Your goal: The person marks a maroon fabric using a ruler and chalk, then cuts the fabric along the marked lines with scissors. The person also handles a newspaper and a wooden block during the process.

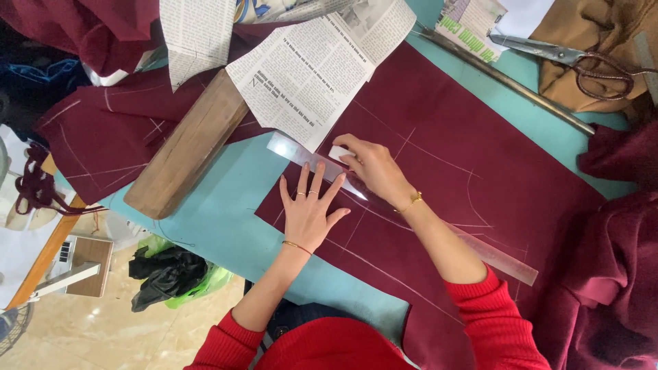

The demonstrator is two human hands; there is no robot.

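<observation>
Red sleeves (493,322) came in closest, both arms reaching over the teal table (219,212). Her left hand (308,209) lay flat, fingers spread, pressing the clear ruler (301,156) onto the maroon fabric (466,137). Her right hand (373,168) pinched a white chalk piece (339,151) against the ruler's edge. Beyond lay a wooden block (188,147), newspaper pattern sheets (308,68) and scissors (569,58), well apart.
</observation>
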